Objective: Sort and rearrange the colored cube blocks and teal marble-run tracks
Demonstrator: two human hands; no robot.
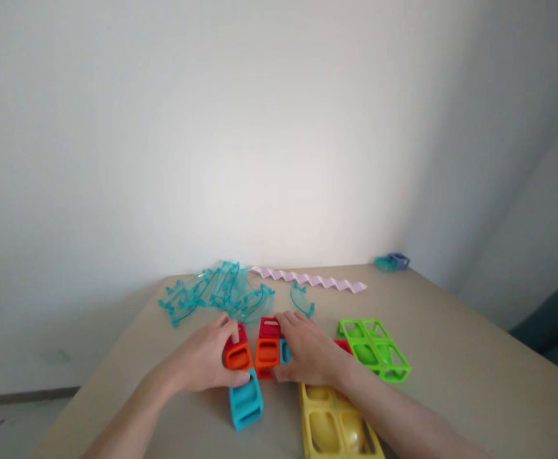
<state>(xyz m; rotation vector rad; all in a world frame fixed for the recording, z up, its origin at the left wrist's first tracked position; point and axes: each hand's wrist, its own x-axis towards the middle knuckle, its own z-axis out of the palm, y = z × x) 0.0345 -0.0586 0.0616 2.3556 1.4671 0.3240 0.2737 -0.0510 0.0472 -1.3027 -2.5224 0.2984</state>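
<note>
My left hand [203, 358] is closed around a short row of hollow plastic blocks, with a red block at the far end, an orange block [238, 359] in the middle and a blue block [246, 400] nearest me. To its right, a second group has a red block [270, 327], an orange block [267, 351] and part of a blue block [285, 351]. My right hand [307, 352] grips this group from its right side, thumb on the near end. A narrow gap separates the two groups. Part of the right group is hidden under my right hand.
Beneath my right forearm lies a yellow frame piece [323, 430]. A green frame piece [374, 349] sits to the right, with a bit of red beside it. Clear teal curved pieces [221, 290] are heaped behind, near a pale zigzag strip [307, 278]. A blue block [398, 261] stands at the back-right corner.
</note>
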